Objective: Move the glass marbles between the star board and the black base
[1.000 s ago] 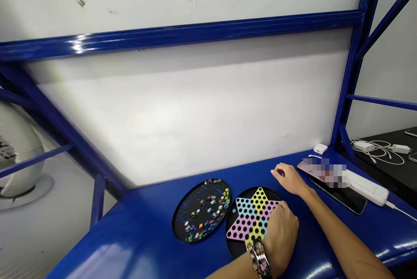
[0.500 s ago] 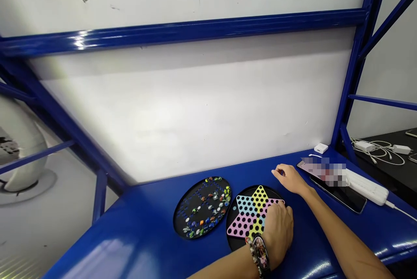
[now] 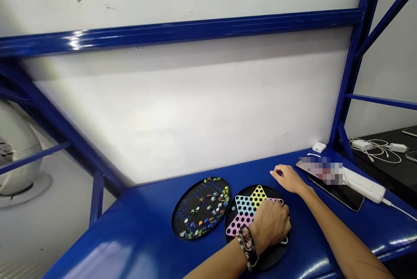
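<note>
My left hand (image 3: 271, 221), wearing a smart band and a beaded bracelet, is over the star-patterned Chinese checkers board (image 3: 246, 204). Its fingers are curled down onto the board, and the back of the hand hides the tips and anything between them. The star has yellow, pink and light blue points with dark holes, on a round black base. To the left lies a round black tray (image 3: 185, 207) with coloured marbles, mostly along its right and near sides. My right hand (image 3: 288, 178) rests beyond the board's right side, fingers loosely bent, thumb apart, nothing seen in it.
Right of my right hand, a phone with a partly blurred screen (image 3: 306, 169), a dark phone (image 3: 342, 195) and a white power strip (image 3: 366, 185) lie on the blue table (image 3: 140, 222). A white adapter (image 3: 319, 147) sits behind. A blue metal frame (image 3: 195, 31) stands before the white wall.
My left hand has shifted left across the star board, covering more of its middle and uncovering the lower right edge. My right hand has stayed in place. The view has moved slightly.
</note>
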The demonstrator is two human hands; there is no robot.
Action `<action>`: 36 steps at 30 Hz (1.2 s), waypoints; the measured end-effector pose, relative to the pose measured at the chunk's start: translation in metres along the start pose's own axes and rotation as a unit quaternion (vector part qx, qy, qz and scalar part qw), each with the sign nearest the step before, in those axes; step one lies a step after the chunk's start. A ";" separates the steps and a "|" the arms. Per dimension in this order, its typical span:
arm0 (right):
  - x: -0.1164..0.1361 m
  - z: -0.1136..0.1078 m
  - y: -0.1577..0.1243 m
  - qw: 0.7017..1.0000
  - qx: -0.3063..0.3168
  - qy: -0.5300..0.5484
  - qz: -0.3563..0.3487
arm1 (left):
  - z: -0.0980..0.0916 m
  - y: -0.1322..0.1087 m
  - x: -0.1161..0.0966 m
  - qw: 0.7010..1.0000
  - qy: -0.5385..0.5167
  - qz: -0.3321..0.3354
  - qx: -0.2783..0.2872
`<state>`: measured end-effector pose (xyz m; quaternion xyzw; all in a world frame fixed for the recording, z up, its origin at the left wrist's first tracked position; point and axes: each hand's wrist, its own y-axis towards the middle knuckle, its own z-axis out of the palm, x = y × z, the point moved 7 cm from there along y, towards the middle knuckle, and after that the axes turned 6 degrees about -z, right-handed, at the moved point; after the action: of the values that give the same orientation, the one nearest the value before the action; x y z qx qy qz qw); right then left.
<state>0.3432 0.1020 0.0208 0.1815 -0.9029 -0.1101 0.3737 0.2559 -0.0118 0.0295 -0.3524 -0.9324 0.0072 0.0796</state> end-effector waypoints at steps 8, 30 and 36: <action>0.001 0.002 0.000 1.000 0.007 0.004 0.001 | 0.003 0.003 0.004 0.999 0.006 0.049 -0.008; 0.010 0.018 0.005 0.975 -0.012 0.221 0.029 | -0.014 0.010 0.057 0.988 -0.106 0.023 -0.110; 0.033 0.062 -0.009 0.706 0.076 0.664 0.234 | -0.063 0.029 0.088 0.953 -0.177 -0.094 -0.228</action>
<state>0.2797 0.0839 -0.0041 0.0179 -0.4398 0.1990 0.8756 0.2197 0.0652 0.1020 -0.2651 -0.9373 -0.1503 -0.1692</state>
